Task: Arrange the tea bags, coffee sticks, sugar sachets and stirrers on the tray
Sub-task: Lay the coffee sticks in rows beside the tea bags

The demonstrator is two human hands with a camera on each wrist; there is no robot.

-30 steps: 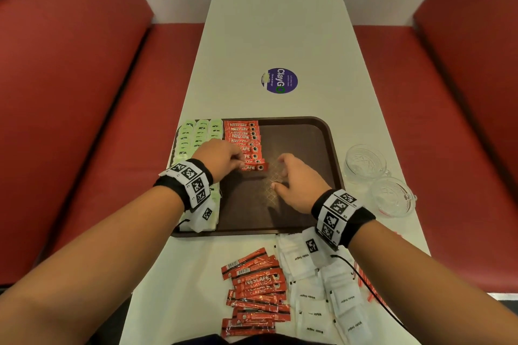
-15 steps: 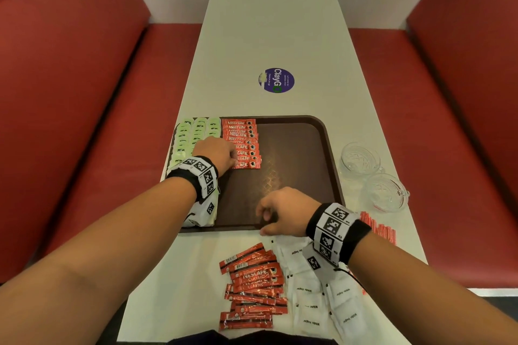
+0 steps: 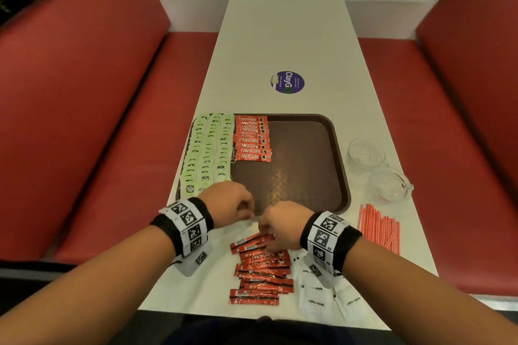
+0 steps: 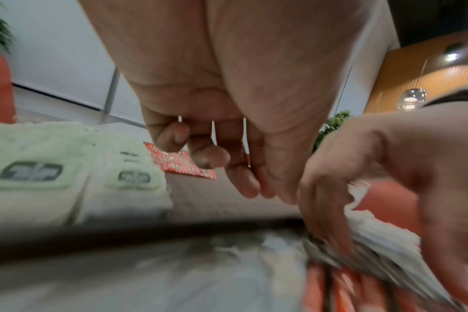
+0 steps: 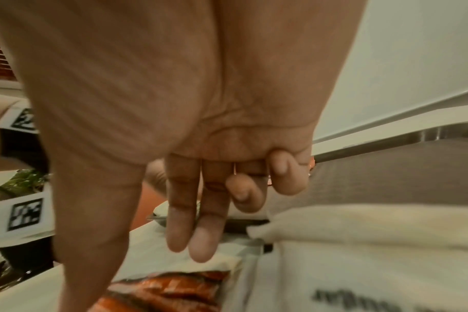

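On the brown tray (image 3: 308,154), three columns of green tea bags (image 3: 208,151) fill the left side. A row of red coffee sticks (image 3: 253,138) lies beside them. Loose coffee sticks (image 3: 260,274) are piled on the table in front of the tray, with white sugar sachets (image 3: 322,297) to their right. Red-striped stirrers (image 3: 378,228) lie further right. My left hand (image 3: 246,210) hovers over the tray's near edge, its fingers loosely curled and holding nothing (image 4: 227,168). My right hand (image 3: 266,235) reaches down onto the loose pile, thumb and two fingers extended (image 5: 136,272), with nothing pinched.
Two clear glass cups (image 3: 367,154) (image 3: 392,185) stand on the table to the right of the tray. A round purple sticker (image 3: 287,82) marks the table beyond it. Red bench seats (image 3: 112,148) run along both sides.
My left hand has pulled back from the coffee row to the tray's near edge. My right hand has moved off the tray down to the loose coffee sticks.
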